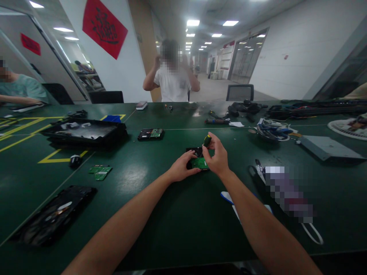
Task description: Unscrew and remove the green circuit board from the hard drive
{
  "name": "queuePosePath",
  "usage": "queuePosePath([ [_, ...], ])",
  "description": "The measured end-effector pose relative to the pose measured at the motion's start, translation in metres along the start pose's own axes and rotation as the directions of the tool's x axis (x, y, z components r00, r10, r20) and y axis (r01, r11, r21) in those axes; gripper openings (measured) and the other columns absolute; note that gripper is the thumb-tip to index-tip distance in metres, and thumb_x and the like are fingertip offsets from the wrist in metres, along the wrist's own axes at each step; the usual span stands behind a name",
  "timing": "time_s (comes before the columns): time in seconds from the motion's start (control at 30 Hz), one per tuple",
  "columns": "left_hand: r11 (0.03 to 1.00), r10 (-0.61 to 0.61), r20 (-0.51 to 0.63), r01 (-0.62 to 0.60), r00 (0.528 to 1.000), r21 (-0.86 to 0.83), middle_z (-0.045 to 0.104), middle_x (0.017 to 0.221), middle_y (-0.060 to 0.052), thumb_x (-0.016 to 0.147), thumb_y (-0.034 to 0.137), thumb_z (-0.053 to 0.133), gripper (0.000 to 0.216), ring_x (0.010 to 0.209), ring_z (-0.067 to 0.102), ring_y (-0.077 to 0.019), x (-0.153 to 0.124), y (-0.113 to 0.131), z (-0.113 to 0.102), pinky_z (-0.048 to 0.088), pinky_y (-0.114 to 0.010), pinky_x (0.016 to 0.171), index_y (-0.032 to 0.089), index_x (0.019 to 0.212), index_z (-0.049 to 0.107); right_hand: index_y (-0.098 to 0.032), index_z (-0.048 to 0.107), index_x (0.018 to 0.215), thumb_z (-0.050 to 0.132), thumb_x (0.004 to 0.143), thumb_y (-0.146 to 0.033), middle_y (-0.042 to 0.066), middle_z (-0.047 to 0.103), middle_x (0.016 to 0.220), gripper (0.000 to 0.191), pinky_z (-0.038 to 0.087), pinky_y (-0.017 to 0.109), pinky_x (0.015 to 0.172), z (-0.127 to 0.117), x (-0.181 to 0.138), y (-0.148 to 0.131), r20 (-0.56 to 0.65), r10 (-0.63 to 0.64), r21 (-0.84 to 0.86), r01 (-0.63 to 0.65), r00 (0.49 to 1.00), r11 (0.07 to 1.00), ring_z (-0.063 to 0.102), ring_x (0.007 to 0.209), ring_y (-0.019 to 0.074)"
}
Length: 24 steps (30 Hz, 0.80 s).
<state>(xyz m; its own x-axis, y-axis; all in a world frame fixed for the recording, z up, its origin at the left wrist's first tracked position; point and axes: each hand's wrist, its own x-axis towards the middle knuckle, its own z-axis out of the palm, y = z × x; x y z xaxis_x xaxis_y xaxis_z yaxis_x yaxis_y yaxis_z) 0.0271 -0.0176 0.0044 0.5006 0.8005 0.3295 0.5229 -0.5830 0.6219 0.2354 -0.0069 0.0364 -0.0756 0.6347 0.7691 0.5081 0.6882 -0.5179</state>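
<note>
A small black hard drive with a green circuit board (200, 163) lies on the dark green table (177, 214) in front of me. My left hand (183, 168) grips its left side, fingers curled on it. Above the drive, my right hand (218, 156) is closed round a screwdriver (207, 140) with a yellow and black handle, held upright with its tip down on the board.
A second drive (150, 134) lies farther back. A black tray (83, 131), loose green boards (100, 172) and an opened drive (54, 215) are on the left. Cables (272, 130) and a grey plate (327, 147) are on the right. One person stands across the table, another sits at far left.
</note>
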Motion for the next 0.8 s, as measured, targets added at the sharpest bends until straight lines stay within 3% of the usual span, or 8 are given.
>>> queuePosePath([
  [0.1, 1.0, -0.001, -0.001, 0.001, 1.0, 0.001, 0.049, 0.154, -0.013, 0.08, 0.049, 0.078, 0.059, 0.148, 0.038, -0.0326, -0.0002, 0.0004, -0.0001, 0.034, -0.053, 0.121, 0.024, 0.13, 0.059, -0.028, 0.036, 0.153, 0.056, 0.096, -0.03, 0.012, 0.063, 0.131, 0.061, 0.063, 0.047, 0.087, -0.0002, 0.0, -0.0007, 0.0, 0.019, 0.028, -0.019, 1.0, 0.999, 0.071, 0.098, 0.0249],
  [0.27, 1.0, 0.01, -0.003, -0.01, 1.0, 0.008, 0.049, 0.153, -0.014, 0.08, 0.048, 0.077, 0.061, 0.148, 0.038, -0.0317, -0.0004, -0.0017, 0.0016, 0.034, -0.053, 0.121, 0.023, 0.133, 0.058, -0.028, 0.043, 0.148, 0.064, 0.093, -0.034, 0.012, 0.062, 0.13, 0.059, 0.064, 0.047, 0.083, -0.0008, 0.0005, -0.0006, -0.03, -0.011, -0.048, 0.009, 0.999, 0.999, 0.069, 0.091, 0.0243],
  [0.43, 1.0, 0.014, -0.01, -0.014, 1.0, 0.004, 0.049, 0.153, -0.014, 0.08, 0.048, 0.078, 0.061, 0.148, 0.038, -0.0313, -0.0002, -0.0023, 0.0021, 0.034, -0.053, 0.121, 0.024, 0.133, 0.057, -0.028, 0.04, 0.15, 0.058, 0.095, -0.033, 0.013, 0.061, 0.134, 0.058, 0.063, 0.047, 0.085, -0.0007, 0.0004, 0.0009, -0.033, 0.007, -0.011, -0.007, 0.999, 1.0, 0.069, 0.096, 0.0253],
  [0.63, 1.0, 0.026, -0.006, -0.026, 1.0, 0.0, 0.05, 0.153, -0.014, 0.081, 0.049, 0.077, 0.061, 0.149, 0.037, -0.0321, -0.0008, -0.0016, 0.0016, 0.034, -0.053, 0.121, 0.023, 0.133, 0.058, -0.029, 0.045, 0.147, 0.063, 0.093, -0.037, 0.012, 0.063, 0.125, 0.058, 0.063, 0.048, 0.082, -0.0021, 0.0006, 0.002, -0.046, -0.005, -0.06, 0.002, 0.999, 0.998, 0.068, 0.088, 0.0241],
  [0.8, 1.0, 0.01, -0.008, -0.01, 1.0, -0.007, 0.05, 0.152, -0.013, 0.08, 0.05, 0.078, 0.063, 0.149, 0.037, -0.0324, -0.0012, -0.0005, 0.0008, 0.034, -0.053, 0.121, 0.024, 0.134, 0.058, -0.027, 0.04, 0.15, 0.057, 0.096, -0.034, 0.012, 0.065, 0.127, 0.056, 0.062, 0.044, 0.086, -0.0017, 0.0007, 0.0027, -0.027, 0.036, 0.025, -0.036, 0.999, 0.999, 0.07, 0.095, 0.0233],
])
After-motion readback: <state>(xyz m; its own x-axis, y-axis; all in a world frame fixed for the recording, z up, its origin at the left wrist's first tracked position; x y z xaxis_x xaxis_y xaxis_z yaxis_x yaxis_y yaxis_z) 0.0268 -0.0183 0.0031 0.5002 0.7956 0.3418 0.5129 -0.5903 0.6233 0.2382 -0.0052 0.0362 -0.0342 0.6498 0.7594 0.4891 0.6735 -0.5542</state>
